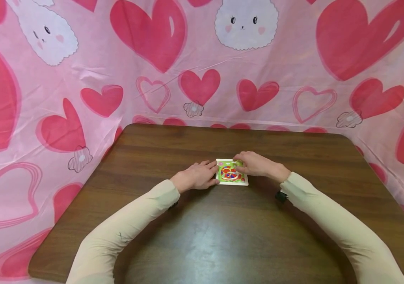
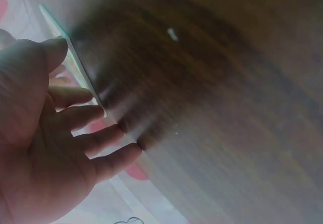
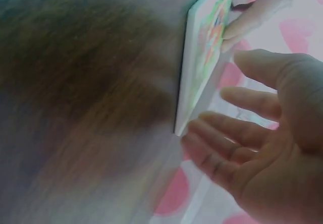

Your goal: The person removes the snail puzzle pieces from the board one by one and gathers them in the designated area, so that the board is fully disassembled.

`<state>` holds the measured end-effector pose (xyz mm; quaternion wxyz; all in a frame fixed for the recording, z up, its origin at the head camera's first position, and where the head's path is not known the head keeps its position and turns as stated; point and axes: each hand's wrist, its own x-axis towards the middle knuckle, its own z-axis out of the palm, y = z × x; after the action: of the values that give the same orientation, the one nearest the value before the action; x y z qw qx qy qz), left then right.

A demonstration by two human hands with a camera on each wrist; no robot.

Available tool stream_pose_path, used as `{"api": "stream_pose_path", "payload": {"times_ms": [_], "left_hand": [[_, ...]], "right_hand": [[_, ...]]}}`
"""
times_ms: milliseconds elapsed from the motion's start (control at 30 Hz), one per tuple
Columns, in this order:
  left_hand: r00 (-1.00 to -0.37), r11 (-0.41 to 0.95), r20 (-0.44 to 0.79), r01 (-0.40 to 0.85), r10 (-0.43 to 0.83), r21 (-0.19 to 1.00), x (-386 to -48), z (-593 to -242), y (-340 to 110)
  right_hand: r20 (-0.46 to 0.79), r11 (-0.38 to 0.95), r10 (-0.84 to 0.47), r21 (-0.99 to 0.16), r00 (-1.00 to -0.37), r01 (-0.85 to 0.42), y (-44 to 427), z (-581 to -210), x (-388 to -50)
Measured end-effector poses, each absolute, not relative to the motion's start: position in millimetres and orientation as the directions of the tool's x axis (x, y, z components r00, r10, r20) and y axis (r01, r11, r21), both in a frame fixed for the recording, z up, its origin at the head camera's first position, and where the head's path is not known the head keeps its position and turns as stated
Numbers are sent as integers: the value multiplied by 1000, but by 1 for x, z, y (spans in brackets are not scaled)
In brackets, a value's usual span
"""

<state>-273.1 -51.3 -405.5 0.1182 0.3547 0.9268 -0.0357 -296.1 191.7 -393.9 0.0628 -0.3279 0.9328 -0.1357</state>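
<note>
A small square board (image 1: 229, 176) with a white rim and a green, red and blue spiral picture lies flat on the brown table. My left hand (image 1: 198, 176) rests at its left edge, fingers extended, thumb and fingertips touching the rim. From the right, my right hand (image 1: 256, 164) reaches over the board's upper right part, its fingers slightly bent. In the left wrist view the fingers of the left hand (image 2: 65, 118) are spread along the board's edge. The right wrist view has the right hand (image 3: 272, 138) beside the board (image 3: 204, 52), fingers loosely bent, nothing gripped.
The wooden table (image 1: 202, 236) has rounded corners and stands against pink cloth (image 1: 223, 63) printed with hearts and white animal faces, which hangs behind it and at both sides. A black band (image 1: 281, 196) is at the right wrist.
</note>
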Motion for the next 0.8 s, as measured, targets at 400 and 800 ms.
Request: {"api": "stream_pose_path", "payload": {"times_ms": [400, 800], "left_hand": [[-727, 748, -228, 663, 648, 11, -272, -407, -52], [-724, 745, -222, 667, 653, 14, -272, -407, -53]], "right_hand": [[-3, 741, -566, -439, -824, -508, 178, -397, -314], [-25, 727, -601, -431, -799, -534, 162, -408, -324]]}}
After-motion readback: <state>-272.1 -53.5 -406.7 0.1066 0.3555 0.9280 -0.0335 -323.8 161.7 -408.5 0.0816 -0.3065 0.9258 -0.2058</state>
